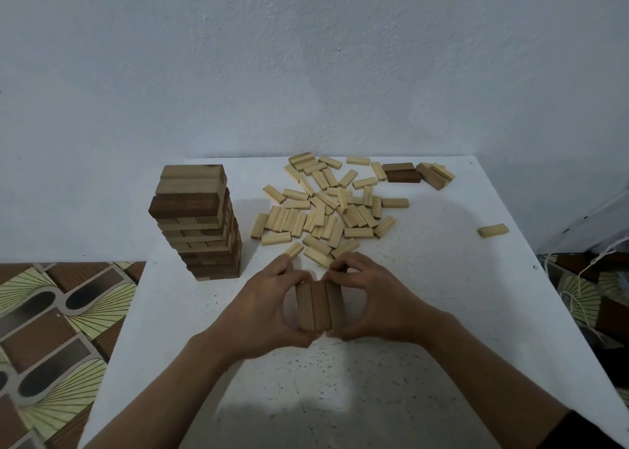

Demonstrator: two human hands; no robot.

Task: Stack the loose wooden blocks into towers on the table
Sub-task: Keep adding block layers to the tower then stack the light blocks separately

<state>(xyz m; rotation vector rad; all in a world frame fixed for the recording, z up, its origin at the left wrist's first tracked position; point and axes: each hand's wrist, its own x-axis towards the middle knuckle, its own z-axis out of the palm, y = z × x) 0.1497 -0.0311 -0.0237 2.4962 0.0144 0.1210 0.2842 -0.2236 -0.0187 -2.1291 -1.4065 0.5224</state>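
Observation:
Three brown wooden blocks (319, 305) lie side by side as one row in the middle of the white table (425, 363). My left hand (258, 309) grips the row from the left and my right hand (374, 302) grips it from the right, thumbs at the near end and fingers curled over the far end. A tall tower of brown blocks (197, 224) stands at the back left of the table. A heap of several pale loose blocks (326, 207) lies behind my hands.
A few dark brown blocks (405, 173) lie at the back right near the wall, and one pale block (493, 230) sits alone by the right edge. Patterned floor (51, 329) shows left of the table. White cord (578, 278) hangs at the right.

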